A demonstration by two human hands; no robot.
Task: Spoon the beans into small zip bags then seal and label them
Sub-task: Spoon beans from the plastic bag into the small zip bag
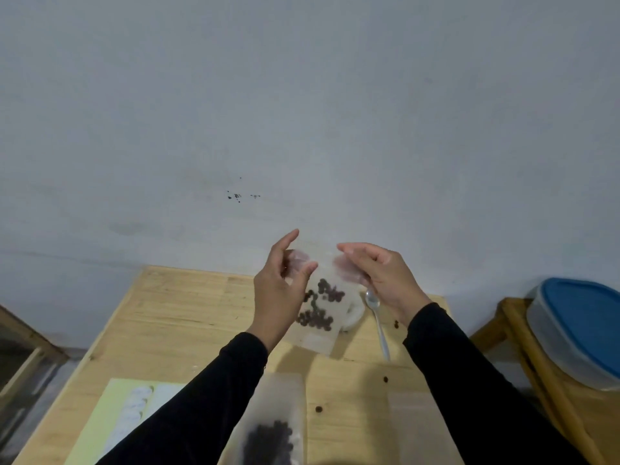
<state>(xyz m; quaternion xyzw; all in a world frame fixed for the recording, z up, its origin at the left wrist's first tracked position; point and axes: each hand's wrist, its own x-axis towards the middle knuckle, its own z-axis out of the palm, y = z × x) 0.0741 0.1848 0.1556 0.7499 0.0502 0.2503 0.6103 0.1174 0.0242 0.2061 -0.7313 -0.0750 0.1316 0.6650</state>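
- While both hands are raised above the far half of the table (174, 317), they hold a small zip bag (320, 307) between them by its upper edge.
- The left hand (281, 290) pinches the bag's top left corner, thumb in front and fingers curled behind the clear plastic.
- The right hand (379, 276) pinches the top right corner the same way; its fingertips show blurred through the film.
- The bag hangs tilted, its bottom corner toward the camera, with dark beans (318, 308) scattered in two loose clumps inside it. Whether its zip is pressed closed cannot be told.
- Behind the bag, partly hidden by it, a white container (354, 315) stands on the table.
- Just beside that, under the right wrist, a metal spoon (379, 323) lies on the wood with its bowl away from the camera.
- A few loose beans (385, 379) lie on the table near the right sleeve (469, 380).
- Near the lower edge, between the forearms, a second bag (278, 427) lies flat with a dark heap of beans inside.
- Left of it, partly covered by the left sleeve (201, 404), rests a pale green sheet of white labels (117, 417).
- Off to the right, well apart, a clear tub with a blue lid (580, 333) sits on a separate wooden stand (523, 347).
- A pale wall (302, 112) with a few dark specks fills the upper view.
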